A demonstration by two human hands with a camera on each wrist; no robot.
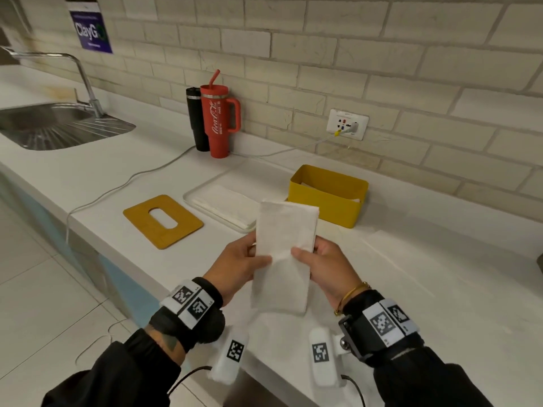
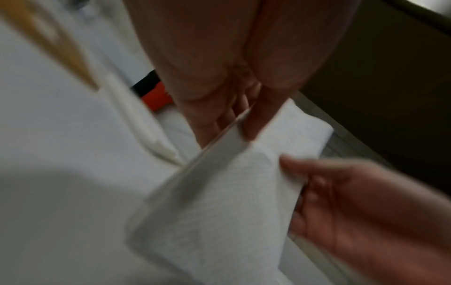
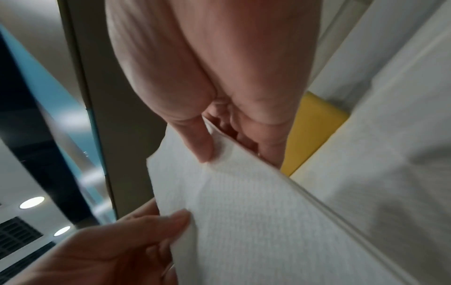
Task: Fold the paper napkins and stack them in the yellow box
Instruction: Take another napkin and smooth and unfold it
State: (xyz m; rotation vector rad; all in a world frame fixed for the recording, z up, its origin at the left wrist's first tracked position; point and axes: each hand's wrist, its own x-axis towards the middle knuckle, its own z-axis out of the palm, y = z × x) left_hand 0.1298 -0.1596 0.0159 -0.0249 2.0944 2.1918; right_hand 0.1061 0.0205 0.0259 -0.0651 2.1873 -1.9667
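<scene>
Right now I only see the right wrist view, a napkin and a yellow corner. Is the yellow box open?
Observer: Yes, the yellow box has no lid on; white paper shows inside.
Operator: Where's its lid?
Observer: The slotted yellow lid lies flat on the counter, left of the white tray.
Operator: More napkins left?
Observer: A stack of napkins lies in that tray, while the left hand and right hand pinch the napkin.
</scene>
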